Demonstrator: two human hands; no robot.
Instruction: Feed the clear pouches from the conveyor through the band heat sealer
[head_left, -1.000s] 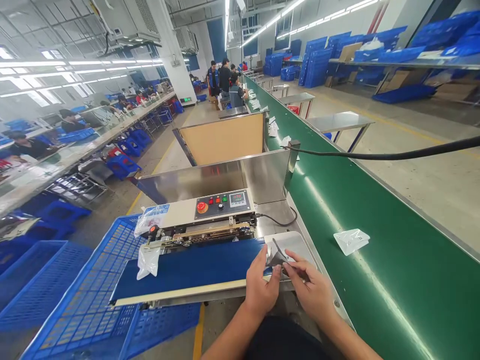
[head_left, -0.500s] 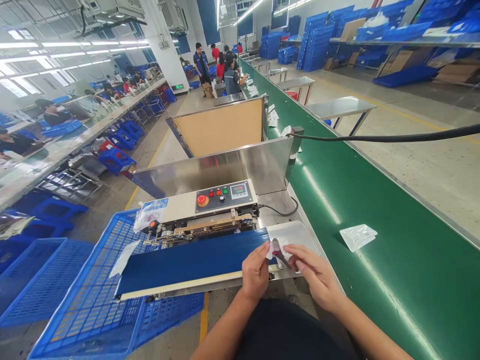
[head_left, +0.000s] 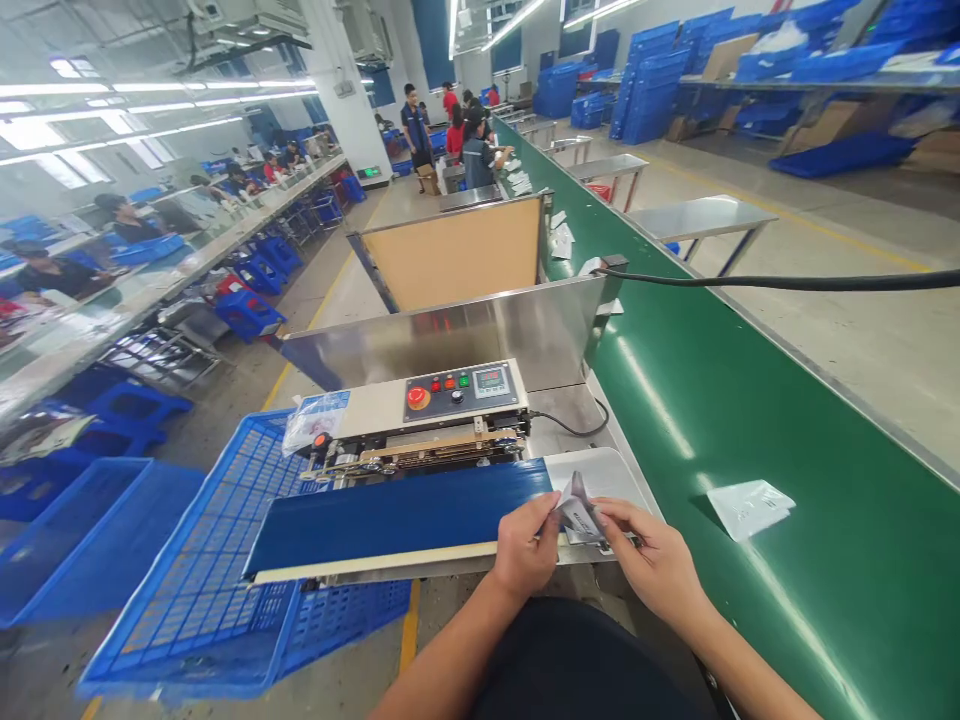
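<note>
A small silvery-white pouch [head_left: 579, 517] with dark print is held between both hands, over the near right end of a blue belt. Its upper edge gapes apart. My left hand [head_left: 527, 548] pinches its left edge with thumb and fingers. On the other side, my right hand [head_left: 651, 556] grips the right edge between thumb and fingertips. Just beyond the hands is a bag sealing machine [head_left: 375, 410] with a red stop button and a lit display. Its blue belt [head_left: 397, 525] runs left from beside my left hand. A metal plate [head_left: 600, 470] lies behind the pouch.
To the right runs a green conveyor [head_left: 825, 600] with a white pouch [head_left: 750, 508] on it and several more farther off. A blue crate [head_left: 187, 590] stands below the belt's left end. Metal panels [head_left: 450, 330] rise behind the machine. A black cable [head_left: 787, 284] crosses the conveyor. People work farther back.
The held pouch has turned, showing its printed face, and its top stands wider apart. The white packet at the blue belt's left end is gone from there. The conveyor's pouch has come nearer.
</note>
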